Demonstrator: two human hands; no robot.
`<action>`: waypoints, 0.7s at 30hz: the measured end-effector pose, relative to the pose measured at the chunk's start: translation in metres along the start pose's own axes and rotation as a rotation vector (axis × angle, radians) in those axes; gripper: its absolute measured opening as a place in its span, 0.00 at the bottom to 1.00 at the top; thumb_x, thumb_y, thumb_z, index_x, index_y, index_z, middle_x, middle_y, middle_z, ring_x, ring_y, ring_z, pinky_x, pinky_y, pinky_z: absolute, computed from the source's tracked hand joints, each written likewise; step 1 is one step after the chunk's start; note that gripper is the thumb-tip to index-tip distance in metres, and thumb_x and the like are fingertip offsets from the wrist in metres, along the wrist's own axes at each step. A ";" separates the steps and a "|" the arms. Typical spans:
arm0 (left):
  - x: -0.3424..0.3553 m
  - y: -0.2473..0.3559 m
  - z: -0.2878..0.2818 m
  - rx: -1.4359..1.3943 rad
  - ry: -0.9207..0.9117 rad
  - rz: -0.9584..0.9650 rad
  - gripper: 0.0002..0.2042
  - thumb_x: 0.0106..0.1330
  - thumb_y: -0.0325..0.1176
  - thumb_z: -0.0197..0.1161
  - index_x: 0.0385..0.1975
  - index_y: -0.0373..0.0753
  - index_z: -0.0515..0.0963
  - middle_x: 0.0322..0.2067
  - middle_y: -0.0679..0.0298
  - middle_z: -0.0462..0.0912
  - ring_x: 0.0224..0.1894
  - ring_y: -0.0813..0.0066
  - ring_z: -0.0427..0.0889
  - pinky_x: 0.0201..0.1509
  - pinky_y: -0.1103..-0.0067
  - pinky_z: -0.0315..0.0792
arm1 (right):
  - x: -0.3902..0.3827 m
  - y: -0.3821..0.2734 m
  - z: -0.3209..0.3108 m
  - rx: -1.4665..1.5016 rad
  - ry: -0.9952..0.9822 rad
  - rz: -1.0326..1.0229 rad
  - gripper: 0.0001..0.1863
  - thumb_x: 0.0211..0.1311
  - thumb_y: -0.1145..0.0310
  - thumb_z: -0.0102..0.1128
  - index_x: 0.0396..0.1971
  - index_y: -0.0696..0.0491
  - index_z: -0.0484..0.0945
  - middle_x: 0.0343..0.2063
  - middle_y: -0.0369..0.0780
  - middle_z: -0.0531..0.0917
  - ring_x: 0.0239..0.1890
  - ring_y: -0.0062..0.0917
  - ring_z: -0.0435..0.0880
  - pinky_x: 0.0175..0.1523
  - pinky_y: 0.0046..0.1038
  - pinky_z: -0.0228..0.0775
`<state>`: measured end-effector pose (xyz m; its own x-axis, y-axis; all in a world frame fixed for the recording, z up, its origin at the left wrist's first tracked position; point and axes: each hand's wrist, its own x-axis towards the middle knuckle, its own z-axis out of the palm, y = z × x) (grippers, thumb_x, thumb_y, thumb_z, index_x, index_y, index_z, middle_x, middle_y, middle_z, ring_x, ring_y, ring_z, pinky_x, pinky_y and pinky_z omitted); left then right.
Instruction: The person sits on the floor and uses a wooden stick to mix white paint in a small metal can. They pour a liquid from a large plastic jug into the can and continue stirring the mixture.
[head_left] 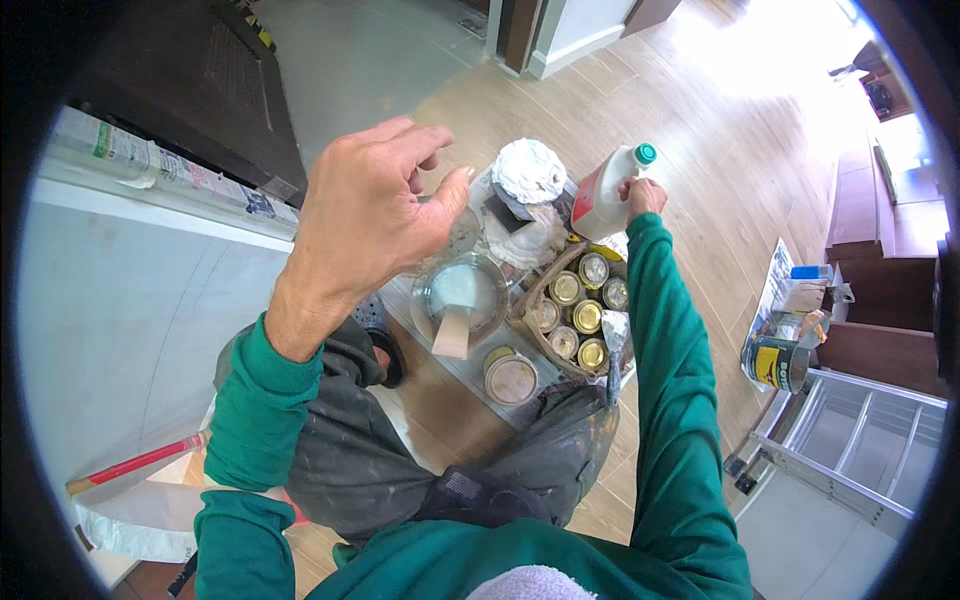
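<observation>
My right hand [641,196] reaches down to the floor and grips a white plastic bottle [606,194] with a teal cap and a red label, tilted to the left. My left hand [372,208] hangs raised close to the camera, fingers curled loosely, with nothing visible in it. Below it stands a clear container of white liquid [462,290] with a flat wooden stirring stick [452,332] leaning in it. Behind that lies a crumpled white rag [528,170].
A round basket [533,290] holds several small gold-lidded cans [588,317]. A lidded tin [511,379] stands in front. A white panel [120,300] lies at left, a red-handled tool [135,463] beside it. A paint can [776,362] and a ladder [850,440] are at right.
</observation>
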<state>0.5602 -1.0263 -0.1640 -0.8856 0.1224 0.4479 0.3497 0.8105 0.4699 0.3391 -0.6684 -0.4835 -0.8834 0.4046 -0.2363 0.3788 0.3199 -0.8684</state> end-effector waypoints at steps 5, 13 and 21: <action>0.011 -0.005 0.006 0.094 0.018 0.106 0.11 0.57 0.29 0.73 0.38 0.33 0.85 0.26 0.59 0.84 0.26 0.74 0.83 0.30 0.78 0.76 | -0.016 0.001 -0.022 -0.202 0.021 -0.074 0.28 0.52 0.54 0.70 0.52 0.54 0.85 0.37 0.46 0.90 0.45 0.36 0.90 0.56 0.35 0.78; 0.022 0.015 0.010 -0.036 -0.047 0.030 0.14 0.55 0.34 0.66 0.17 0.29 0.76 0.16 0.45 0.75 0.18 0.48 0.77 0.27 0.63 0.71 | -0.263 -0.022 -0.042 -0.256 -0.453 -0.653 0.10 0.68 0.69 0.63 0.44 0.58 0.86 0.27 0.37 0.85 0.30 0.19 0.81 0.38 0.26 0.74; 0.023 0.022 0.013 -0.099 0.013 0.137 0.14 0.55 0.34 0.65 0.17 0.27 0.76 0.20 0.41 0.78 0.25 0.42 0.81 0.31 0.60 0.73 | -0.403 -0.006 0.017 -0.606 -0.756 -0.819 0.13 0.61 0.60 0.69 0.44 0.46 0.85 0.38 0.42 0.81 0.33 0.40 0.85 0.38 0.40 0.79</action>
<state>0.5435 -0.9983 -0.1531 -0.8236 0.2202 0.5227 0.4960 0.7265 0.4756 0.6885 -0.8479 -0.3900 -0.7790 -0.6207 -0.0887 -0.4625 0.6644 -0.5871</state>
